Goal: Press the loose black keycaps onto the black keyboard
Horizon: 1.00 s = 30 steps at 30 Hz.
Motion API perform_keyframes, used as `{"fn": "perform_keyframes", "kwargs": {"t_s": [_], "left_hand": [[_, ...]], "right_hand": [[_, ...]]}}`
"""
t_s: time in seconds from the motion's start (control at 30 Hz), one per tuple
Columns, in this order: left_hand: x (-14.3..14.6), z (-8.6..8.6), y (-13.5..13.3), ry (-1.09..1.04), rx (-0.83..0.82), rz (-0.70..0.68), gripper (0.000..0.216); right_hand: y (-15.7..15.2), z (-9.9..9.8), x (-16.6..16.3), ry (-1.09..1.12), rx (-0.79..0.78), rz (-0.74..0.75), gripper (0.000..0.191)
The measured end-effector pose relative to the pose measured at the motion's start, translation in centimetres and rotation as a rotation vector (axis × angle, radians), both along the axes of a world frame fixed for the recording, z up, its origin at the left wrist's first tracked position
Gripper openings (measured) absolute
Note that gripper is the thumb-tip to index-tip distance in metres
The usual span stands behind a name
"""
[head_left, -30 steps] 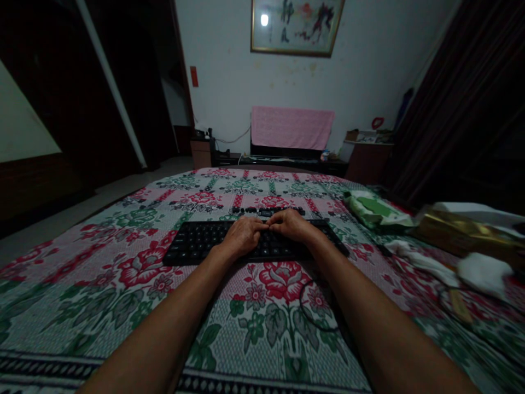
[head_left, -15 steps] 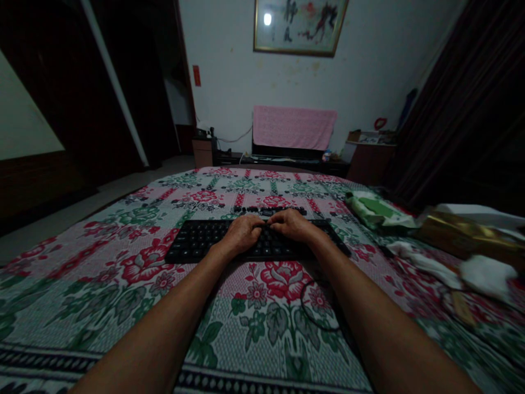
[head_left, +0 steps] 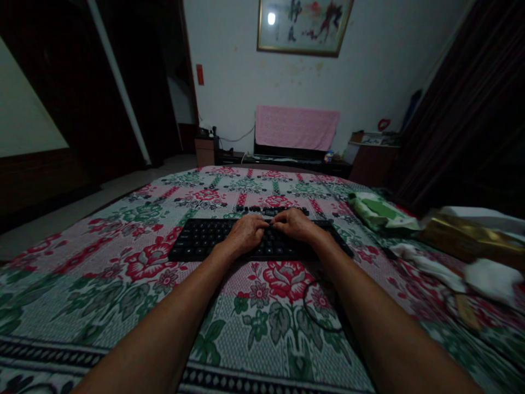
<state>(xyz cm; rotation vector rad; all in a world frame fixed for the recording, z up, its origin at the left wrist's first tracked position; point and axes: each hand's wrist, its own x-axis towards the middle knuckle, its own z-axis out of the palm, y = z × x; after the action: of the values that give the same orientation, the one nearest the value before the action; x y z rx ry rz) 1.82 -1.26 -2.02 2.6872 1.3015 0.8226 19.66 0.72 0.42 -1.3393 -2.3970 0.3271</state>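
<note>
A black keyboard [head_left: 203,239] lies flat on a flowered cloth. Over its middle, my left hand [head_left: 246,232] is closed, thumb and fingers drawn together near the back row of keys. My right hand [head_left: 293,224] is closed too, its fingertips pinched close to the left hand's and almost meeting them. Whatever is between the fingertips is too small and dark to make out. Just behind the keyboard runs a row of small loose black pieces that look like keycaps [head_left: 246,209]; the right hand partly covers the row.
A black cable [head_left: 305,306] loops on the flowered tablecloth [head_left: 135,306] by my right forearm. To the right lie a green-and-white tissue pack [head_left: 379,210], a gold box [head_left: 467,238], crumpled white tissue [head_left: 492,279] and a flat wooden-looking piece [head_left: 466,312].
The whole view has shifted slightly to the right. Both hands stay at the same spot on the keyboard, with only a slight change at the fingertips.
</note>
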Motion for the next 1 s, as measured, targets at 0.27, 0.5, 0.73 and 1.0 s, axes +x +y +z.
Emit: {"fn": "perform_keyframes", "kwargs": {"t_s": [0.27,0.5,0.73,1.0], "left_hand": [[0.1,0.3,-0.2,0.022,-0.018,-0.009,0.03],[0.0,0.2,-0.1,0.013,-0.022,0.002,0.03],[0.0,0.1,-0.1,-0.012,-0.026,0.032,0.031],[-0.1,0.0,0.0,-0.013,-0.009,-0.004,0.03]], "right_hand": [[0.4,-0.4,-0.6,-0.078,0.015,0.0,0.022],[-0.2,0.5,-0.6,0.026,-0.079,-0.08,0.018],[0.1,0.4,0.5,0.183,-0.105,-0.122,0.021],[0.0,0.1,-0.1,0.11,-0.081,-0.005,0.021]]}}
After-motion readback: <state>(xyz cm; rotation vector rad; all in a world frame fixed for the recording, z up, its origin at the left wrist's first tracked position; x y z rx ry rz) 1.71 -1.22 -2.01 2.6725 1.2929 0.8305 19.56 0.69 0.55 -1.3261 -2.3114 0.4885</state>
